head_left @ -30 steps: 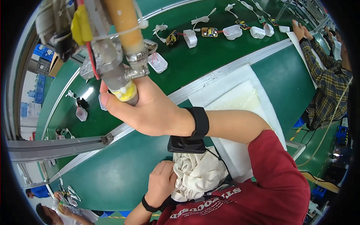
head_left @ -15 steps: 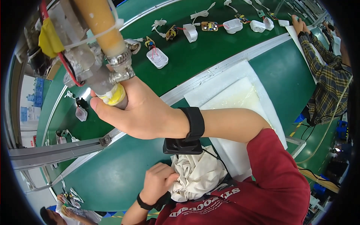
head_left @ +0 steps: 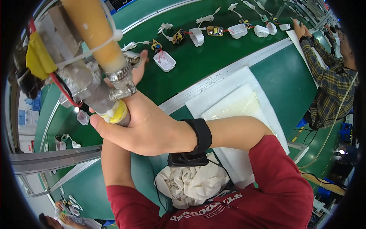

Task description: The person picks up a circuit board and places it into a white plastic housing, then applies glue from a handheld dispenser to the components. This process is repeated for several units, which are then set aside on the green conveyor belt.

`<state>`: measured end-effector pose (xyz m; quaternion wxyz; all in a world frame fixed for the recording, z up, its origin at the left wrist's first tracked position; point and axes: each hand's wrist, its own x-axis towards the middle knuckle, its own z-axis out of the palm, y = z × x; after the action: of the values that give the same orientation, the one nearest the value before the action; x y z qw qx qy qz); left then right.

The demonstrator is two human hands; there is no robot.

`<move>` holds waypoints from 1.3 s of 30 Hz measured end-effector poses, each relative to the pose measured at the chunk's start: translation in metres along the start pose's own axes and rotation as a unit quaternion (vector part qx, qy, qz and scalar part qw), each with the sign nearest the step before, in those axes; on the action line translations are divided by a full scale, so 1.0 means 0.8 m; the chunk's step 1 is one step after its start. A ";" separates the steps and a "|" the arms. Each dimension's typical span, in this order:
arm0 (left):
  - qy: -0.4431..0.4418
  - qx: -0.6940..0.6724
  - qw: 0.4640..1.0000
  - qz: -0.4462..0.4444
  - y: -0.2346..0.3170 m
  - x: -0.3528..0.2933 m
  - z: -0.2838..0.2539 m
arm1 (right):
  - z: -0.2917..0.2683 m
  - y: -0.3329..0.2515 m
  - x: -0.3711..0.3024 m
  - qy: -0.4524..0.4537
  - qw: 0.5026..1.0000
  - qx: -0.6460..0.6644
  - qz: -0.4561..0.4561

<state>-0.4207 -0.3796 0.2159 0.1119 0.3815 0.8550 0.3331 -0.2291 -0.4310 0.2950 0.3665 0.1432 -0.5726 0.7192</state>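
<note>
My right hand (head_left: 152, 126) is closed around the lower end of a glue-dispensing nozzle (head_left: 119, 112), which has a yellow band, metal hose clamps and a thick amber tube. My left forearm passes beneath the right hand. Part of my left hand (head_left: 139, 72) shows beyond the nozzle, one finger stretched out, its other fingers hidden. Nearest to that hand is an open white plastic housing (head_left: 164, 61), joined by red wires to a small circuit board (head_left: 156, 46). No contact between finger and housing can be made out.
Several more white housings (head_left: 196, 37) with boards and white cables line the green belt (head_left: 206, 57). White foam sheets (head_left: 232, 103) and a crumpled cream cloth (head_left: 190, 181) lie nearer me. A metal rail (head_left: 57, 155) runs at left. Co-workers sit at right (head_left: 326, 91) and lower left.
My left hand has left the cream cloth and reached forward under my right arm, past the nozzle. The nozzle and right hand have shifted slightly down; the housings moved slightly right.
</note>
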 end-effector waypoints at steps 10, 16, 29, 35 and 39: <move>0.015 -0.060 0.996 0.065 0.037 0.041 0.055 | 0.004 0.016 -0.001 -0.009 0.999 -0.042 -0.025; 0.023 -0.324 0.942 0.085 -0.013 0.021 0.045 | 0.015 0.020 0.002 -0.016 1.000 0.000 0.011; -0.261 -0.595 0.756 -0.081 -0.068 -0.208 -0.080 | 0.020 0.027 0.010 0.016 0.998 0.002 0.054; -0.248 -0.573 0.769 -0.136 -0.098 -0.251 -0.041 | 0.020 0.044 0.023 0.016 0.999 -0.015 0.036; -0.227 -0.551 0.802 -0.036 -0.086 -0.263 -0.030 | 0.016 0.038 0.024 0.036 0.994 -0.013 0.105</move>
<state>-0.3271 -0.5779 0.1760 0.5061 0.2891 0.4906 0.6478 -0.2661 -0.4383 0.2892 0.3114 0.0518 -0.5799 0.7510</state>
